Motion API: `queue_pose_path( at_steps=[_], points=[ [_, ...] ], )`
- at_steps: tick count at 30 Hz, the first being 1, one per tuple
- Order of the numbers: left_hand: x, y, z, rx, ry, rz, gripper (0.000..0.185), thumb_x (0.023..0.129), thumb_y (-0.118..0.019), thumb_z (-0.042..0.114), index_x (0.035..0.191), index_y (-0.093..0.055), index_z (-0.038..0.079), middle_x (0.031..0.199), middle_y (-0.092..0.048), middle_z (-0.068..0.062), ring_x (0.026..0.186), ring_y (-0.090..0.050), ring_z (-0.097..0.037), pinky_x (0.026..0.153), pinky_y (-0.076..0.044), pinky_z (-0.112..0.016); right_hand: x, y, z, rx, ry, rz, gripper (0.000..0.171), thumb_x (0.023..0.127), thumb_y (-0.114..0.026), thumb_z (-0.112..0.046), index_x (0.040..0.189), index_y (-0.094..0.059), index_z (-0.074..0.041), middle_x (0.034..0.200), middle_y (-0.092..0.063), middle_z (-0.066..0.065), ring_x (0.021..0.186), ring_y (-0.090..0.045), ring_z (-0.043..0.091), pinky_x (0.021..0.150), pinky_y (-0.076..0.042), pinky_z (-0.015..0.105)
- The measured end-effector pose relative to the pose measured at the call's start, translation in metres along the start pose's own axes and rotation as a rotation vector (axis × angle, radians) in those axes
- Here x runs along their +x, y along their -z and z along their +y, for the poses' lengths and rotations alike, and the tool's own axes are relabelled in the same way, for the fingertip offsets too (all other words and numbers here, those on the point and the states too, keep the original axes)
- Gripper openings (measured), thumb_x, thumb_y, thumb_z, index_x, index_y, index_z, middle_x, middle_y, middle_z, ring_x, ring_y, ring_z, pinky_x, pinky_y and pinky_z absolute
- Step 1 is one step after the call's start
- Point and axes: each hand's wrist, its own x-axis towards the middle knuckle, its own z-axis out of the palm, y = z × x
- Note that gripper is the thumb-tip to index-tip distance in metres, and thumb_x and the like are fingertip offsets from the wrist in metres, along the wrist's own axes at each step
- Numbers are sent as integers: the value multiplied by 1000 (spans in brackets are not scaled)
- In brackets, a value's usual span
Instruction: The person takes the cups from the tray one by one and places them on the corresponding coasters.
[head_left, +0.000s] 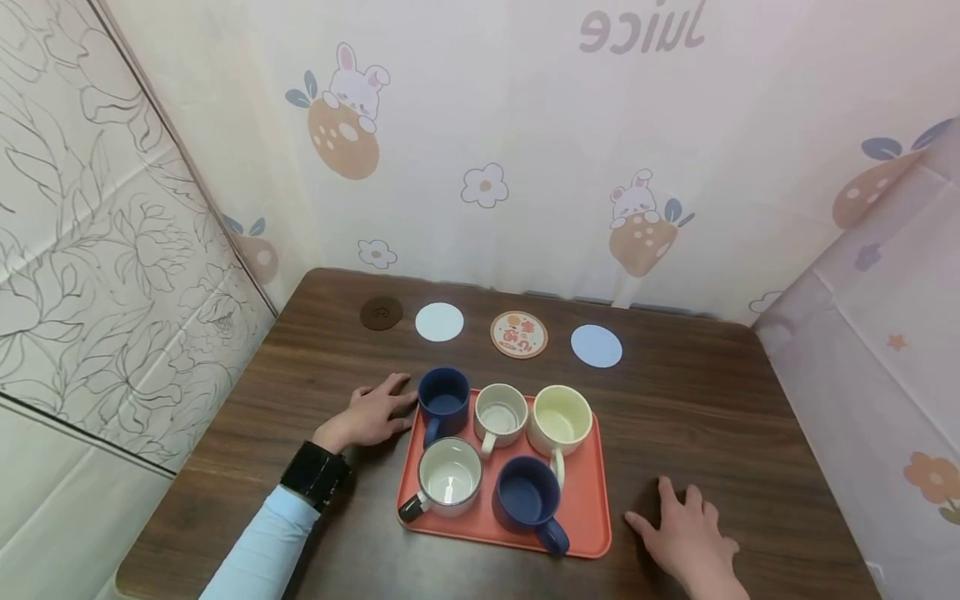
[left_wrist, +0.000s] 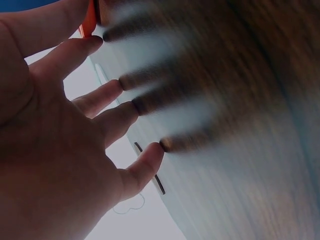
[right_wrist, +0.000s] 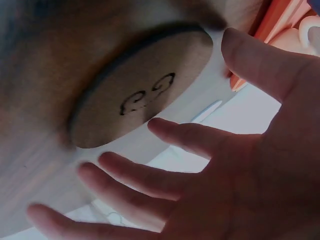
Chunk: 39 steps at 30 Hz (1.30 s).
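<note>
Hands flat on table [head_left: 735, 392], fingers spread, holding nothing. Left hand [head_left: 371, 414] rests beside tray [head_left: 592, 508] edge, fingertips near navy mug [head_left: 444, 399]. Right hand [head_left: 686, 529] lies just right of tray's near corner. Five mugs stand grouped on tray between both palms.

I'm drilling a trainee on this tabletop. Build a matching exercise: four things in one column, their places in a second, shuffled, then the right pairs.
Things:
1. dark brown coaster
2. patterned coaster
3. left hand
4. right hand

Places:
A. on the table right of the orange tray
B. far left of the coaster row
C. at the tray's left edge, beside a dark blue mug
D. between the two pale coasters

Pairs: 1-B, 2-D, 3-C, 4-A
</note>
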Motion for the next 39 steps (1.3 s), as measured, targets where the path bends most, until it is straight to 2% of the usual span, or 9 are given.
queue_pose_path(
  at_steps=[4,8,14,18,22,28,35,39],
  points=[
    [1,1,0,5,5,-11,55,104,-67,26,154,-55,8,166,-30,-25,150,-33,-46,112,-20,-76,-4,-7,4,34,-50,-39,93,99,-69,-53,153,-34,15,137,-31,52,126,-33,72,83,-37,88],
    [4,-4,-5,5,13,-10,56,103,-68,25,155,-54,8,167,-29,-24,149,-35,-44,113,-20,-75,1,-6,6,32,-5,-13,80,104,-65,-38,155,-32,14,142,-29,51,129,-32,70,87,-42,81],
    [5,-2,-1,9,29,-30,56,104,-68,25,155,-54,9,167,-28,-23,149,-38,-43,113,-19,-74,-1,-1,8,2,41,46,78,106,-61,-40,151,-34,18,144,-27,53,130,-29,71,91,-38,81],
    [2,5,8,14,33,-46,54,104,-68,24,154,-55,8,166,-30,-23,147,-40,-43,113,-21,-74,-9,-4,3,-27,52,43,68,106,-62,-35,140,-46,21,138,-38,50,127,-37,68,90,-41,78],
    [0,8,10,28,42,-49,53,105,-68,25,154,-55,8,165,-32,-23,146,-42,-42,113,-22,-74,-9,-7,-5,-35,92,47,57,105,-63,-26,134,-50,21,135,-46,45,125,-43,63,89,-44,75],
    [0,8,8,29,35,-44,54,105,-68,25,154,-55,9,165,-31,-23,146,-42,-42,113,-23,-74,-6,1,-6,-42,139,92,50,106,-60,-19,136,-50,20,139,-44,44,127,-41,64,93,-40,77],
    [-2,6,7,22,4,-24,54,105,-66,26,154,-54,7,164,-31,-25,145,-42,-45,112,-21,-75,-7,-3,-8,-47,142,58,43,103,-62,-16,128,-58,18,127,-53,38,117,-51,59,84,-48,70],
    [-1,7,7,25,9,-34,55,105,-66,27,155,-53,7,165,-29,-26,147,-40,-44,112,-21,-75,-1,-4,-7,-52,168,100,47,103,-60,-13,134,-52,21,136,-47,43,123,-47,62,90,-46,72]
  ],
)
